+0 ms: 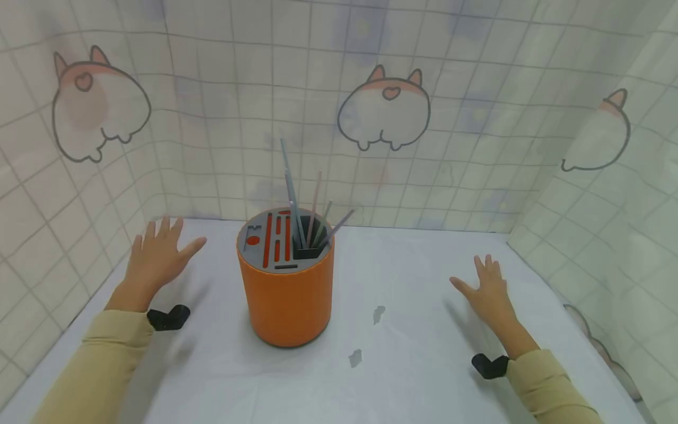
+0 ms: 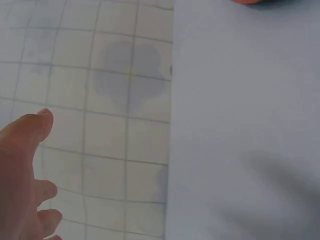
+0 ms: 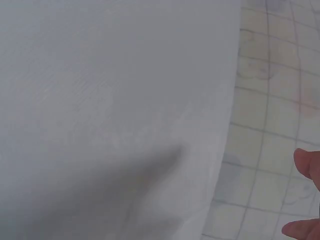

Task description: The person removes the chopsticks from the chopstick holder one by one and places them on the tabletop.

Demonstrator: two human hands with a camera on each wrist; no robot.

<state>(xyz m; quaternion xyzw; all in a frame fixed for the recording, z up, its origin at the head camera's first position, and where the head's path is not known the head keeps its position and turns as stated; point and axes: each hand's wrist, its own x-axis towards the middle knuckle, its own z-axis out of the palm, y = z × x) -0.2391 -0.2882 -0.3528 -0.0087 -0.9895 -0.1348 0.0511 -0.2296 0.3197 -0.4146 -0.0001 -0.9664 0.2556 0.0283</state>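
Fingers spread and holding nothing, my left hand [image 1: 157, 257] hovers over the left side of the white table, left of an orange round holder [image 1: 288, 303]. The holder stands upright and has a grey slotted top [image 1: 254, 252]. Several thin pale sticks [image 1: 293, 203] lean out of a black-lined square opening in that top. On the far right, my right hand [image 1: 489, 296] is held above the table with its fingers spread and nothing in it. Each wrist view shows only part of its hand, with bare table beside it.
Two small grey patches [image 1: 355, 358] mark the white table [image 1: 424, 377] right of the holder. A grid-patterned curtain [image 1: 228, 129] with corgi drawings hangs behind the table and along both sides. A black wrist mount [image 1: 169, 318] juts from the left sleeve, another [image 1: 489, 366] from the right.
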